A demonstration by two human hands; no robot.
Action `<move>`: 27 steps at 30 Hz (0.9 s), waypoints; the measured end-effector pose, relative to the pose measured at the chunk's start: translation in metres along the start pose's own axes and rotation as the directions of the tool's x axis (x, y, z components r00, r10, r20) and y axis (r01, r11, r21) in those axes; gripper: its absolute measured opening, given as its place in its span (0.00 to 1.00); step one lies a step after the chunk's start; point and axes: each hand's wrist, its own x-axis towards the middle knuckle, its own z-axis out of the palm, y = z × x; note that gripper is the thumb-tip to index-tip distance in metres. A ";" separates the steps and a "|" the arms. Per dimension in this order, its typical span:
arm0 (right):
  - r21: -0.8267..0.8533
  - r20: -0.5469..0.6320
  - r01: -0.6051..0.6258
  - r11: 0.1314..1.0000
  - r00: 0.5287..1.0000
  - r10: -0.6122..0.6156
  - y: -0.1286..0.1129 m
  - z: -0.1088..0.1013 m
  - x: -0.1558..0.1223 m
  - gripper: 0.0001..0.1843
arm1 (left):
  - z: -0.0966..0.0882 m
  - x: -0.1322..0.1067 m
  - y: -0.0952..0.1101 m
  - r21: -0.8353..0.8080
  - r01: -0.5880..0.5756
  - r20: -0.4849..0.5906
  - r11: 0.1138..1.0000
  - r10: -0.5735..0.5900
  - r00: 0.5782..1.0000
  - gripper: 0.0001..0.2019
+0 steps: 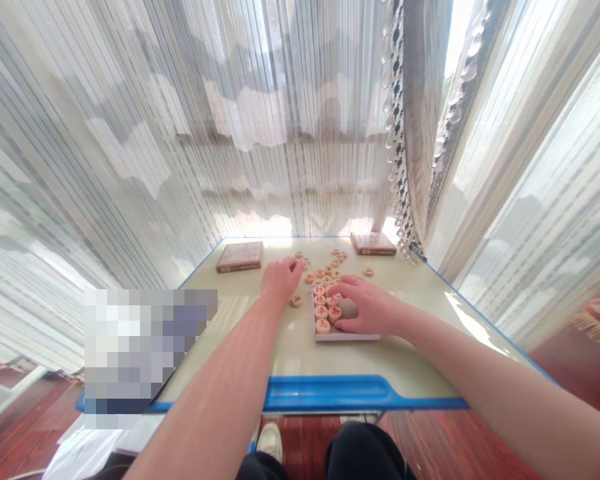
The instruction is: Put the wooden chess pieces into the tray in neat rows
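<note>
A shallow open box (350, 337) lies on the table in front of me, with round wooden Chinese chess pieces lined up in its left part. My right hand (373, 307) reaches over the box, fingers spread. Its fingertips rest at a red-marked piece (333, 301), and the thumb is low beside another red piece (335, 315). My left hand (281, 277) is left of the box with its fingers curled in; whatever they hold is hidden. Close to that hand lie a loose piece (297, 301) and a scattered group of pieces (321, 273) beyond the box.
Two flat boxes lie near the back of the table (235, 320): one at the left (240, 257), one at the right (373, 243). A lone piece (369, 272) sits right of the scattered group. Striped curtains (300, 167) hang behind. A blurred-out patch covers the left side.
</note>
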 end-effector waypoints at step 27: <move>0.056 -0.289 -0.139 0.989 0.946 0.150 0.041 -0.002 0.015 0.13 | 0.010 0.002 -0.001 -0.307 -0.035 0.176 0.951 0.093 0.980 0.16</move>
